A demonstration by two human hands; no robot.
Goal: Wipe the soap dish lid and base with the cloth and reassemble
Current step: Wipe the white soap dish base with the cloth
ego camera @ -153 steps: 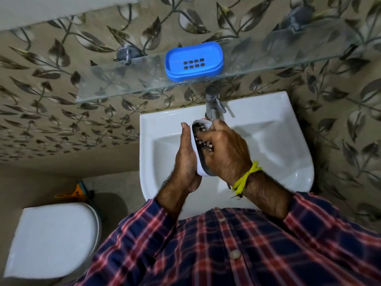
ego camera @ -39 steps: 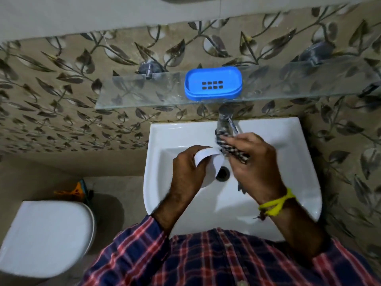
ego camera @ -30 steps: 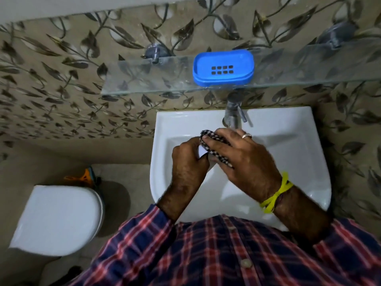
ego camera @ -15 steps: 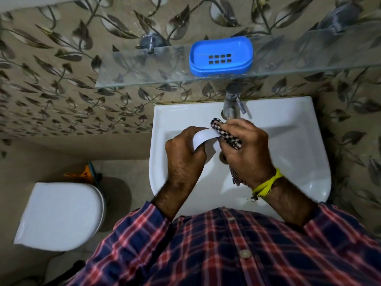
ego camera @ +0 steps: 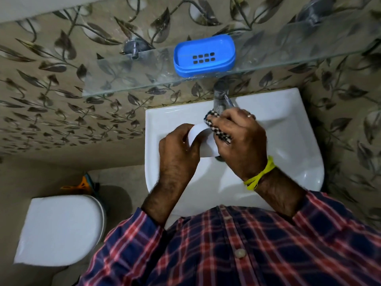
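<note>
Over the white sink, my left hand grips the white soap dish lid by its left end. My right hand holds a black-and-white checked cloth bunched in its fingers and presses it against the lid's right side. Much of the lid is hidden behind both hands. The blue soap dish base, with a block of small drain holes, sits on the glass shelf above the sink, apart from both hands.
The white sink is under my hands, with a chrome tap at its back just beyond the cloth. A white closed toilet lid is at lower left. Leaf-patterned tiles cover the wall.
The lid has been turned in my left hand, from on edge to its top facing up. The cloth has kept rubbing over its right part. The blue base has stayed on the shelf.
</note>
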